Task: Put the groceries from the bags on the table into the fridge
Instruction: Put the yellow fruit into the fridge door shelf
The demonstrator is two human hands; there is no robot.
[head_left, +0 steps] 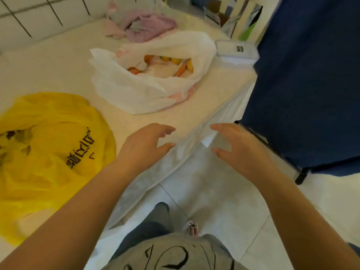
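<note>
**Grocery bags on desk, both hands free**

- White bag (148,82): lies on the desk (58,61), centre and far from the person. Mouth open upward; yellow and orange produce (175,65) shows inside, kinds not clear.
- Yellow bag (48,145): lies at the left near part of the desk, crumpled, black lettering on its side. Contents mostly hidden; dark shapes show through at its left.
- Left hand (144,145): reaches forward over the near edge of the desk, palm down, fingers spread and slightly bent, gripping nothing. It sits between the two bags, apart from both.
- Right hand (239,147): raised level with the left, just off the desk's right edge, fingers spread and slightly bent, holding nothing.
- Pink and purple cloth (144,26): bunched at the far side of the desk.
- White lidded box (236,48): at the far right corner.
- Blue fabric panel (311,75): stands right of the desk.
- Tiled floor (214,201): below the hands.
</note>
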